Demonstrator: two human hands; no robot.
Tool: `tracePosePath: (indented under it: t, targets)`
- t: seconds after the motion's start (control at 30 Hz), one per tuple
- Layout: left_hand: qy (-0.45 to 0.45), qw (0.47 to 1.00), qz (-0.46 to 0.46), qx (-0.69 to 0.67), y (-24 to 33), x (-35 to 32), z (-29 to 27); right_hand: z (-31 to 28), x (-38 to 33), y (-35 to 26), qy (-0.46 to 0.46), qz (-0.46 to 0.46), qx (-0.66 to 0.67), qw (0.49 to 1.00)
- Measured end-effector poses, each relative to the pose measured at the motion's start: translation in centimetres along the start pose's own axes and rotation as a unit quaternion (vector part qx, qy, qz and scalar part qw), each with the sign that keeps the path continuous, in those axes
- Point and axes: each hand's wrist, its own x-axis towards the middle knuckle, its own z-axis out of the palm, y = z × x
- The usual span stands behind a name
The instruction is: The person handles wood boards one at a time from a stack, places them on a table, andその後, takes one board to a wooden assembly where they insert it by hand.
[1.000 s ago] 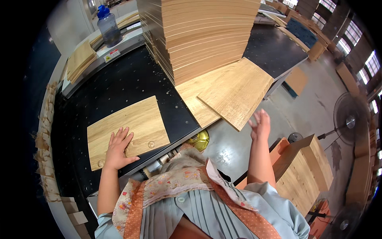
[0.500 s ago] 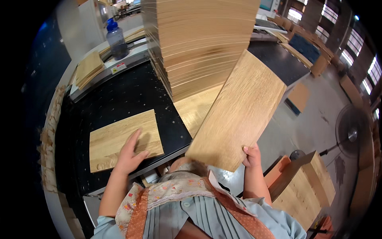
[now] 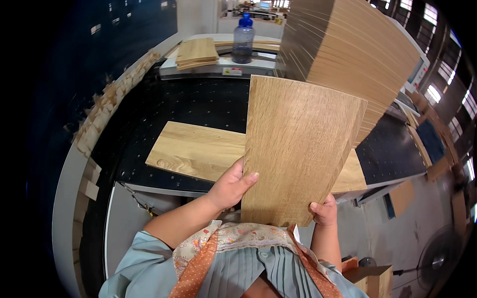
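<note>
A rectangular wood-grain panel (image 3: 303, 149) is held up in front of me, one broad face in view. My left hand (image 3: 232, 185) grips its left edge, thumb on the near face. Lower on the opposite edge, my right hand (image 3: 324, 210) pinches it with the thumb in front; the fingers behind are hidden. Beyond it, a second wood-grain panel (image 3: 194, 151) lies flat on the black perforated table (image 3: 144, 107), its right part covered by the held one. A tall stack of panels (image 3: 367, 54) rises behind to the right, on a light board (image 3: 350, 174).
On the white ledge at the back are a blue-capped bottle (image 3: 243, 42) and a small pile of boards (image 3: 196, 52). A ragged, torn-looking edge (image 3: 112, 102) runs along the left. At lower right stand a fan (image 3: 437, 260) and a box-like wooden piece (image 3: 372, 280).
My left hand has left the panel on the table and taken hold of the held panel's left edge. That panel is now more upright. The view has turned left.
</note>
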Motion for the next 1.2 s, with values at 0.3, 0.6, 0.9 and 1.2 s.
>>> tracePosePath:
  t: [0.3,0.6,0.9,1.2]
  targets:
    - [0.094,0.993,0.001,-0.067,1.8,-1.9,-2.3,1.7,3.5,1.8,-0.087,0.027,-0.011,0.996]
    - [0.199,0.975,0.034,-0.093,3.4,-3.6,-4.9,6.6,6.5,1.2,-0.163,0.045,-0.022,0.985]
    - [0.345,0.929,0.043,-0.124,5.0,-3.6,-8.9,6.8,9.3,1.0,-0.269,0.076,0.141,0.950]
    - [0.389,0.878,0.049,-0.274,6.6,-2.6,-13.0,8.7,7.8,2.3,-0.221,0.087,0.154,0.959]
